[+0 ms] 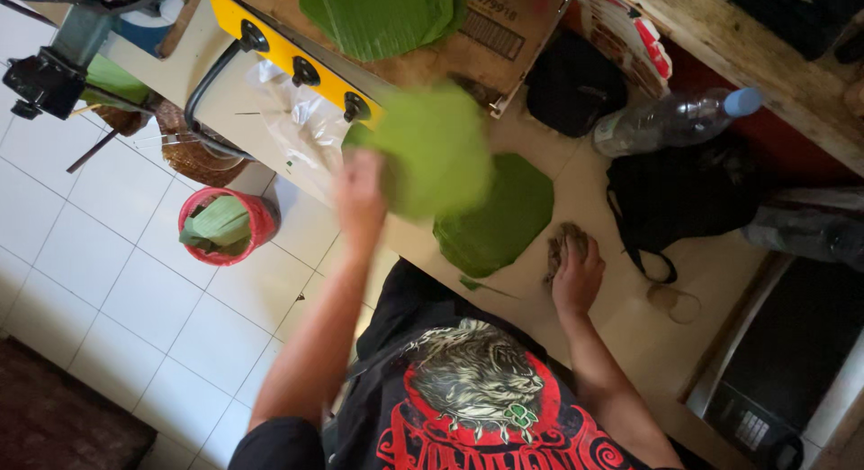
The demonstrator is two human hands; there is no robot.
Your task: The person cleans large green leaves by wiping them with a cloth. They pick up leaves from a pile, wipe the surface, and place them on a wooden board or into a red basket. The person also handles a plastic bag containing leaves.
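Note:
My left hand [360,196] holds up a cut green banana leaf [434,151], blurred by motion, above the pale counter [630,317]. Just right of it a stack of dark green cut leaves [499,220] lies flat on the counter. My right hand [576,277] presses down on a brown crumpled cloth [562,241] beside that stack. Another pile of green leaves [378,16] rests on a cardboard box [486,47] at the top.
A yellow appliance with black knobs [301,70] and a clear plastic sheet [297,119] sit at the counter's left end. On the white tiled floor stands a red bucket of leaf scraps [220,225]. A plastic bottle [670,119], black bags [684,196] and a dark appliance [783,362] lie to the right.

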